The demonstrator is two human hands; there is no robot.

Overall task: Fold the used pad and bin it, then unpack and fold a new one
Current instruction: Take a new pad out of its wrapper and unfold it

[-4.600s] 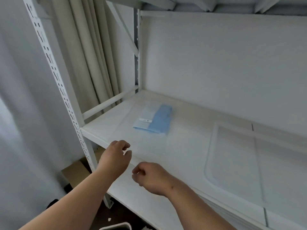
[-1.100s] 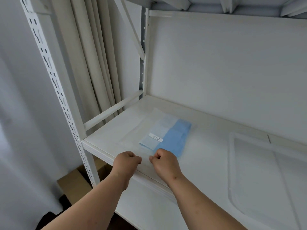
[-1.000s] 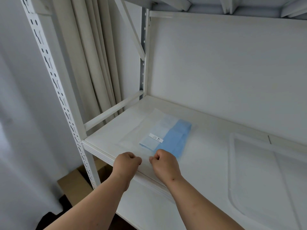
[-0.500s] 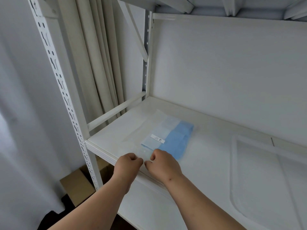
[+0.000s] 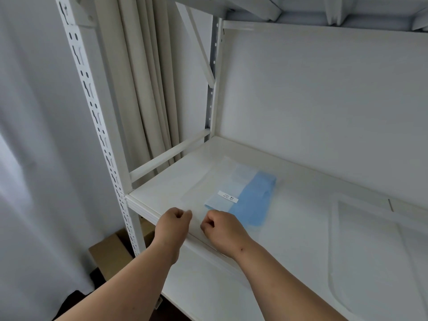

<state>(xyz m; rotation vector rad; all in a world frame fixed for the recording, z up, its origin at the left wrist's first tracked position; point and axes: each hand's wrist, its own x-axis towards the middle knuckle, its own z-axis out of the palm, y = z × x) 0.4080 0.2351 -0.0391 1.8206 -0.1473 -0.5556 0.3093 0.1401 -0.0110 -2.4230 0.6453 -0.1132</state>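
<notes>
A folded blue and pale-blue pad (image 5: pixel 251 198) with a small white label lies inside a clear plastic bag (image 5: pixel 203 184) on the white shelf (image 5: pixel 166 179). The bag's near edge reaches the shelf's front lip. My left hand (image 5: pixel 172 225) and my right hand (image 5: pixel 222 231) sit side by side at that edge, fingers curled, each pinching the clear plastic. A strip of the bag's edge shows between them. The used pad and a bin are not in view.
A white perforated upright (image 5: pixel 99 126) and a side rail (image 5: pixel 169 156) frame the shelf on the left, with cream curtains (image 5: pixel 143 84) behind. A cardboard box (image 5: pixel 113 253) sits on the floor below. A white tray-like sheet (image 5: pixel 370 239) lies on the shelf to the right.
Both hands came forward from below the shelf onto the bag's near edge and took hold of it. In the last half second they have drawn slightly apart along that edge.
</notes>
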